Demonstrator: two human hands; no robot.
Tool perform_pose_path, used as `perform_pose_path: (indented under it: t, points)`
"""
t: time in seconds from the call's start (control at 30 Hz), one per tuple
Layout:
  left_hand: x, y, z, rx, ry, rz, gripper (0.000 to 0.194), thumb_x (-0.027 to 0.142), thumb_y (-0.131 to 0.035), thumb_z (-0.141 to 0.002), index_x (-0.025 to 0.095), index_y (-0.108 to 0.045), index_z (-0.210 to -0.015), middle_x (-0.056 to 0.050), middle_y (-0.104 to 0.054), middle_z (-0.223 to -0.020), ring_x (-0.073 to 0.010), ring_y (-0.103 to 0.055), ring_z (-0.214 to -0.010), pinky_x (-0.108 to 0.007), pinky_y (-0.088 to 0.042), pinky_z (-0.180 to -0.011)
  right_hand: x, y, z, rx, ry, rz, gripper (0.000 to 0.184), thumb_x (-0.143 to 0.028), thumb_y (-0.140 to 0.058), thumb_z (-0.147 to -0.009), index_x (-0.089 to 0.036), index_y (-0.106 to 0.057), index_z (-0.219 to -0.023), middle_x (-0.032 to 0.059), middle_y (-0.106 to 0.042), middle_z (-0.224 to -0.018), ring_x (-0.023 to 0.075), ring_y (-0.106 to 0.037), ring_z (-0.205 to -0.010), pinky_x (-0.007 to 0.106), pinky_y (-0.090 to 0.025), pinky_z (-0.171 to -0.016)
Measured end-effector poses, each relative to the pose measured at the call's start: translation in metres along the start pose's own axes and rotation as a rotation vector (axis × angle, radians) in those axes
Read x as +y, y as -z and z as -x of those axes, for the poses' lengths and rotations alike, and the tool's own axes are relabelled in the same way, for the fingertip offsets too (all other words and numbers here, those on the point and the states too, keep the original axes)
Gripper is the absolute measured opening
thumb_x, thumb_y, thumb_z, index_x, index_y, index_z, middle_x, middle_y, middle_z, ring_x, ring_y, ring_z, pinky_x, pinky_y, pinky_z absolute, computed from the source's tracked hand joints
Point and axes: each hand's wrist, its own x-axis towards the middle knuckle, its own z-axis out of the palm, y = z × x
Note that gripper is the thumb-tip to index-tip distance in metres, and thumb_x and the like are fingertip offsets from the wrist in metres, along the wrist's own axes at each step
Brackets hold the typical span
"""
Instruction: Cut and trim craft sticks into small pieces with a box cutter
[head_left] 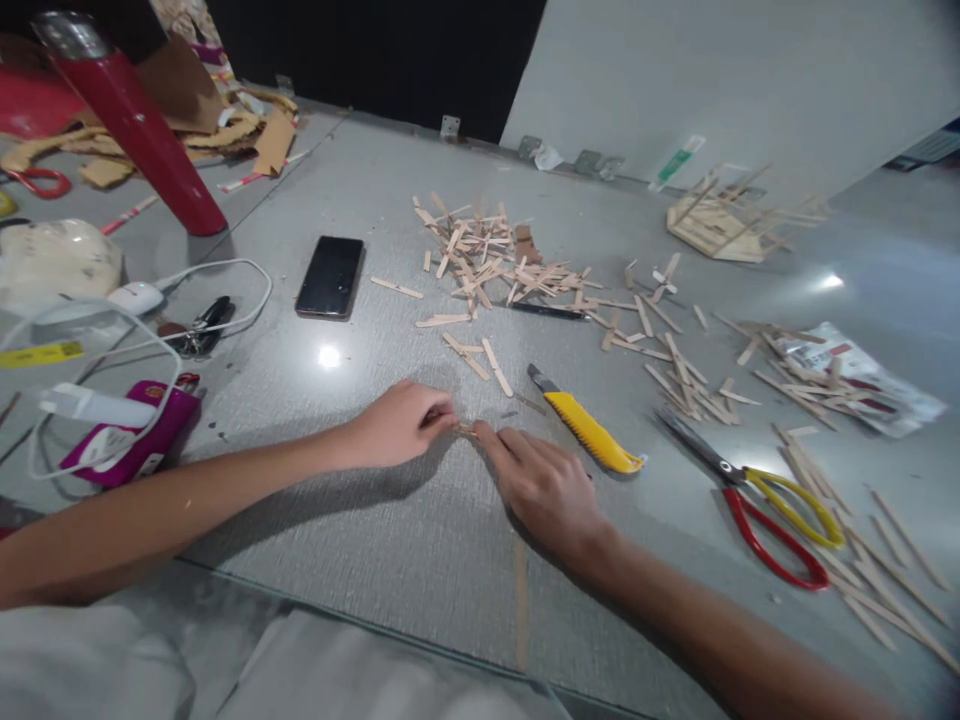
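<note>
Between my two hands is a short wooden stick piece (466, 431), mostly hidden by the fingers. My left hand (401, 425) pinches its left end between thumb and fingers. The fingers of my right hand (546, 488) are closed on its right end, low over the grey table (360, 545). A yellow utility knife (589, 425) lies just beyond my right hand, blade pointing away to the left. Farther right rest scissors (731, 475) with one red and one yellow handle. A loose pile of cut wooden sticks (480, 255) spreads ahead of both hands.
A black phone (331, 278) lies left of the pile, and a black pen (551, 312) at its near edge. At left are a red bottle (139, 130), a purple box (142, 430) and white cables. A stick-built frame (712, 235) stands at back right, near a plastic packet (862, 375).
</note>
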Motion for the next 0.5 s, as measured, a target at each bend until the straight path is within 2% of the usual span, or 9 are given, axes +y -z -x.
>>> perform_pose_path:
  t: [0.27, 0.5]
  points:
    - [0.0019, 0.0012, -0.0003, -0.004, -0.001, -0.002, 0.029, 0.029, -0.051, -0.096, 0.017, -0.054, -0.070, 0.003, -0.051, -0.057, -0.0098, -0.042, -0.052, -0.026, -0.029, -0.059, 0.0010, 0.0018, -0.0010, -0.047, 0.043, 0.040, 0.031, -0.004, -0.047, -0.097, -0.005, -0.064, -0.122, 0.0026, -0.065, -0.078, 0.0156, -0.059, -0.067, 0.030, -0.044, -0.059]
    - [0.0042, 0.0038, 0.0008, -0.006, -0.030, 0.013, 0.033, 0.031, -0.048, -0.097, 0.017, -0.049, -0.068, 0.005, -0.045, -0.055, -0.0092, -0.036, -0.053, -0.025, -0.028, -0.058, -0.0076, 0.0100, -0.0064, -0.089, 0.102, 0.220, 0.039, 0.002, -0.049, -0.087, 0.002, -0.063, -0.123, 0.0036, -0.062, -0.073, 0.0169, -0.057, -0.060, 0.032, -0.041, -0.051]
